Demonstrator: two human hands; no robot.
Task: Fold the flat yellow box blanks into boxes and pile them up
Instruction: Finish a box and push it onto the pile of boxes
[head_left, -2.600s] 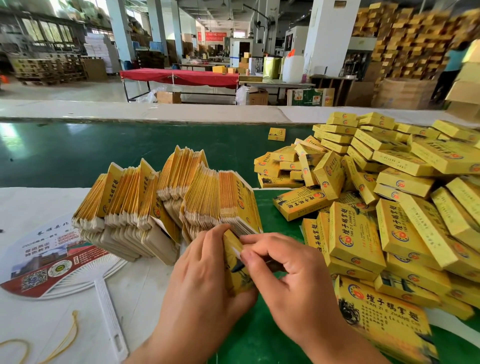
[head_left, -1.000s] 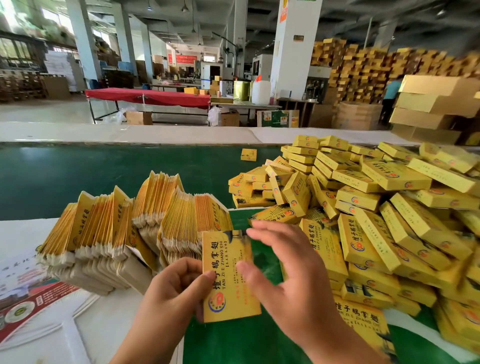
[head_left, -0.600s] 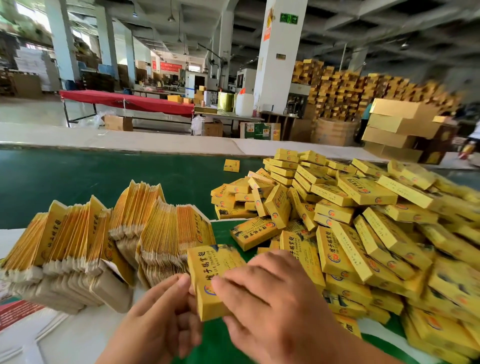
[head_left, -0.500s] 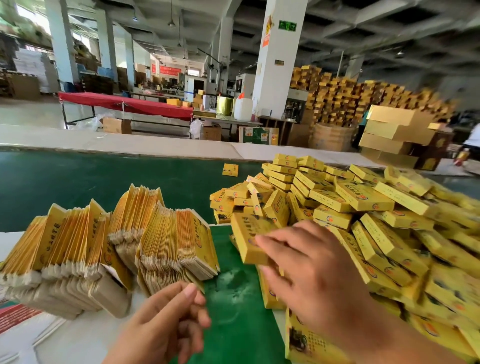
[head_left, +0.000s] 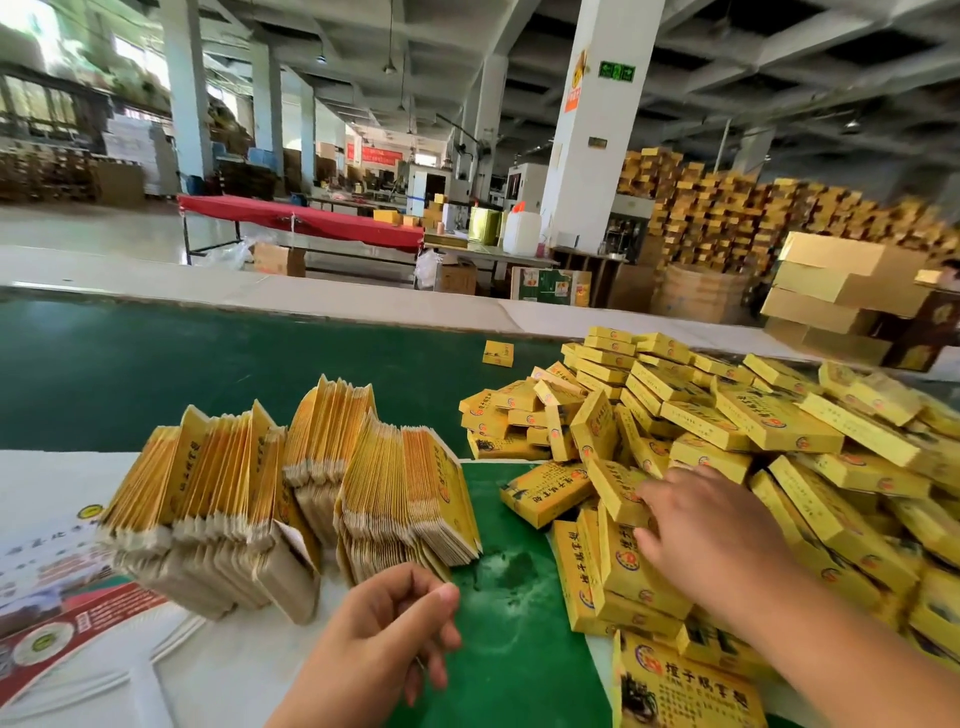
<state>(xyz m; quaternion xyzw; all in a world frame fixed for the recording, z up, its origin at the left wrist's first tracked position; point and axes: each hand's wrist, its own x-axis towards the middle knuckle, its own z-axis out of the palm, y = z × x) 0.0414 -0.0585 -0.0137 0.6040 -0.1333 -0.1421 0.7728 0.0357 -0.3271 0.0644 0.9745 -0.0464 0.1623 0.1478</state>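
Note:
A fanned stack of flat yellow box blanks (head_left: 311, 493) stands on edge at the left of the work surface. A big heap of folded yellow boxes (head_left: 737, 415) fills the right side. My right hand (head_left: 711, 540) reaches onto the near edge of the heap, its fingers over and its thumb under a folded box (head_left: 615, 488) that lies tilted on other boxes. My left hand (head_left: 384, 634) hovers just in front of the blanks with its fingers loosely curled and nothing in it.
A green conveyor belt (head_left: 156, 364) runs across behind the stack, with one stray yellow box (head_left: 497, 353) on it. A printed hand fan (head_left: 57, 629) lies on the white sheet at the left. Cardboard cartons (head_left: 841, 296) stand at the far right.
Both hands opened a flat blank into a box. My left hand let go of it, and my right hand carried it right onto the heap.

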